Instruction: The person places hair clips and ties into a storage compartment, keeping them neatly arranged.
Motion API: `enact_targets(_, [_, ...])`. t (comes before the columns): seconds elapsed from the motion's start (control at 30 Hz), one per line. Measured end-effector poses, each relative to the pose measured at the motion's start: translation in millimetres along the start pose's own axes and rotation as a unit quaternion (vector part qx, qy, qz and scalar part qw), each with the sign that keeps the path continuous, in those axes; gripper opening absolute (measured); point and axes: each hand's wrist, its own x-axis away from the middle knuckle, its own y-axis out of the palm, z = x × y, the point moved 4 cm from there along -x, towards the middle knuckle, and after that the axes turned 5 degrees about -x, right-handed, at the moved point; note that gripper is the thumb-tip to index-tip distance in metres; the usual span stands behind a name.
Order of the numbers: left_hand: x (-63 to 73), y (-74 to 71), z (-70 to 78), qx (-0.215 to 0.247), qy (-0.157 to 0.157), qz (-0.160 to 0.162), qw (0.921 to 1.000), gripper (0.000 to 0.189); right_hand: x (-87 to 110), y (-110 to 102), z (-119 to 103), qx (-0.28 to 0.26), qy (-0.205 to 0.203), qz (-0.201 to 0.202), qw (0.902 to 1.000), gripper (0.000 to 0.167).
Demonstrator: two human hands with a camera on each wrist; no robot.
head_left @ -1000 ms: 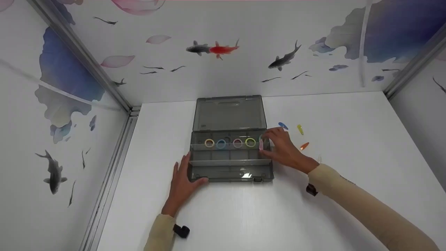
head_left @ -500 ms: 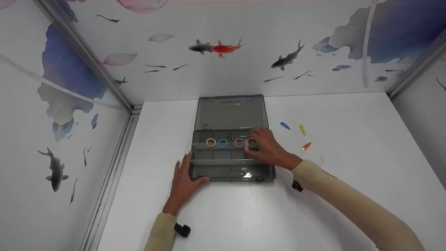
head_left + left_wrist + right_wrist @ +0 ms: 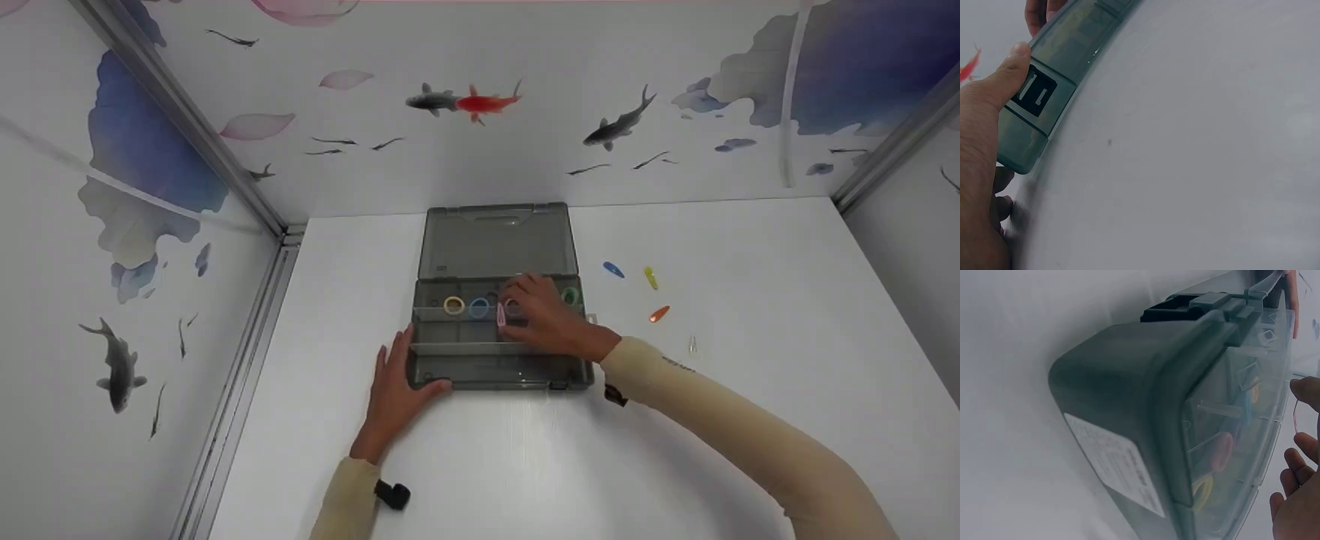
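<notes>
The right hand point(image 3: 546, 315) pinches the pink clip point(image 3: 501, 314) upright between thumb and fingers. Over the last second it slides leftward along the storage box point(image 3: 480, 371), from the far right end to the middle. The green ring point(image 3: 577, 298) now shows to the right of that hand, while the yellow ring point(image 3: 1203, 493) slips behind it in the head view and appears only through the box wall. The pink ring point(image 3: 1223, 451) is partly covered by the fingers; the blue ring point(image 3: 470, 307) and the orange ring point(image 3: 445, 305) sit to the left of the clip.

My reading is that the clip is being carried along the row and is not yet set down. Whether it touches a divider or a ring, I cannot tell.

The left hand point(image 3: 394, 394) stays at the near left corner, fingers extended along the side and thumb on the front edge, apparently steadying the box. Outward from the right hand, on the worktop point(image 3: 750, 285), 4 clips keep their places: blue clip point(image 3: 613, 269), yellow clip point(image 3: 650, 278), orange clip point(image 3: 659, 314) and clear clip point(image 3: 692, 345). They seem to be work left over.
</notes>
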Motion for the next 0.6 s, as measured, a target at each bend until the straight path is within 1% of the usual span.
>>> enact_targets(0.07, [0.0, 0.3, 1.1, -0.002, 0.004, 0.002, 1.0, 0.119, -3.0, 1.7, -2.3, -0.004, 0.0, -0.007, 1.0, 0.042])
enact_targets(0.2, [0.5, 0.8, 0.4, 0.001, -0.001, 0.0, 1.0, 0.119, -9.9, 4.5, -6.8, -0.012, 0.007, -0.027, 0.9995, 0.046])
enact_targets(0.3, [0.6, 0.0, 0.7, 0.002, -0.005, -0.003, 1.0, 0.119, -15.2, 7.2, -10.0, -0.007, 0.01, -0.043, 0.999, 0.049])
enact_targets(0.47, [0.6, -0.6, -0.3, 0.002, -0.012, -0.008, 0.9999, 0.119, -23.7, 14.1, -14.5, 0.004, -0.004, -0.048, 0.9988, 0.049])
enact_targets(0.6, [0.6, -0.3, -0.6, 0.003, -0.016, -0.008, 0.9998, 0.12, -30.7, 20.2, -19.7, 0.011, -0.004, -0.05, 0.9987, 0.048])
